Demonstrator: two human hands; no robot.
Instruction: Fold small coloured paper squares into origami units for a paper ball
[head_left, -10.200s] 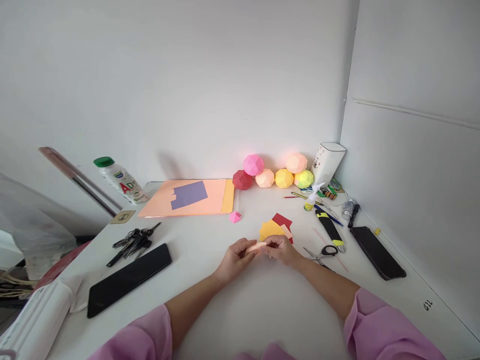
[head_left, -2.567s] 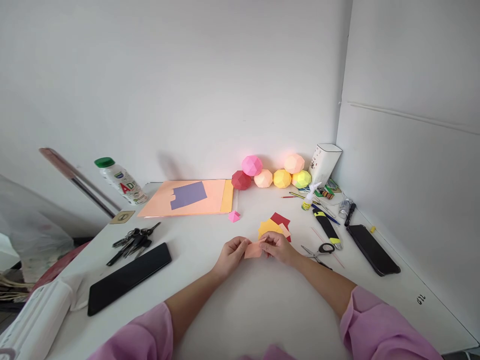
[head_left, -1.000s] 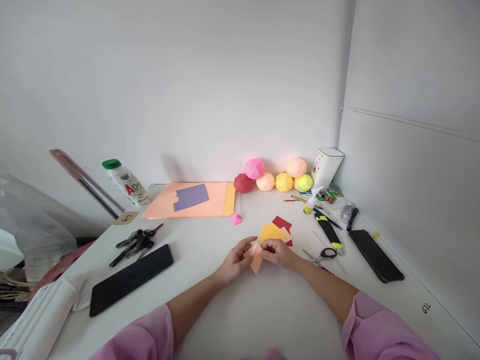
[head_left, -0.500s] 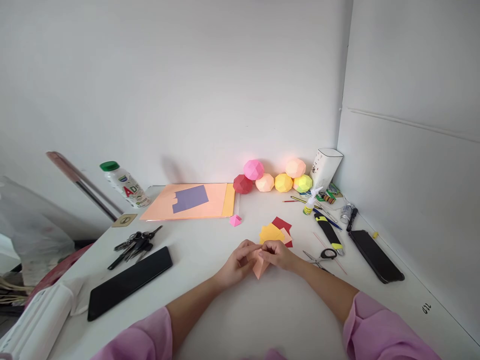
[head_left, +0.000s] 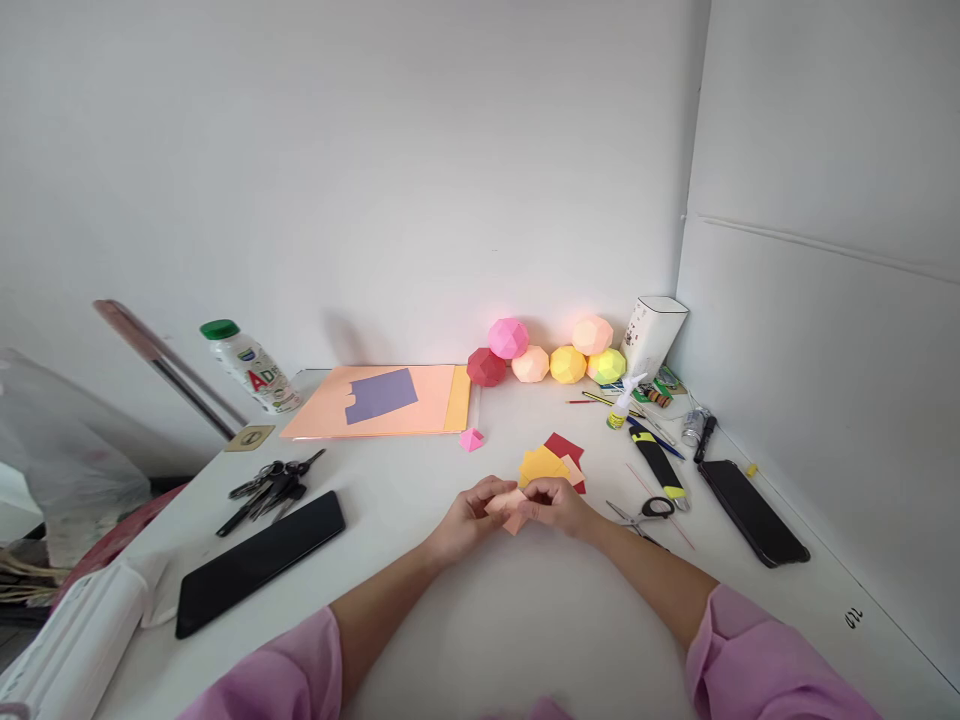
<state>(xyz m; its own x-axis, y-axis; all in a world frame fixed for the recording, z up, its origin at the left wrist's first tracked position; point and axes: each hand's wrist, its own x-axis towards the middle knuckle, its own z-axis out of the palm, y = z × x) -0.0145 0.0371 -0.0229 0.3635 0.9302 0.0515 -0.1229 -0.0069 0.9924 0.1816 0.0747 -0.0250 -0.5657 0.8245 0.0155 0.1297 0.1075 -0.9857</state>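
Between my hands is a small peach piece of paper (head_left: 513, 522), partly bent and partly covered by fingers. My left hand (head_left: 474, 515) pinches its left side between thumb and fingers. The right side is gripped by my right hand (head_left: 559, 505), thumb below and fingers curled above. Just beyond the hands lie yellow paper cutouts (head_left: 543, 465), with red paper (head_left: 564, 448) and a pale peach piece (head_left: 574, 473) overlapping them. A small pink folded paper shape (head_left: 472, 440) sits apart, farther back on the white table.
Scissors (head_left: 643, 511), a utility knife (head_left: 658, 467), a small glue bottle (head_left: 619, 408) and a black phone (head_left: 754, 512) lie right. Faceted paper balls (head_left: 568, 365) line the wall. Left are keys (head_left: 274, 490), a black device (head_left: 259, 565), a bottle (head_left: 255, 370) and peach sheets (head_left: 322, 405).
The peach paper has been tilted up and bent, so less of its lower point hangs down. My left thumb and fingers have shifted onto its left side.
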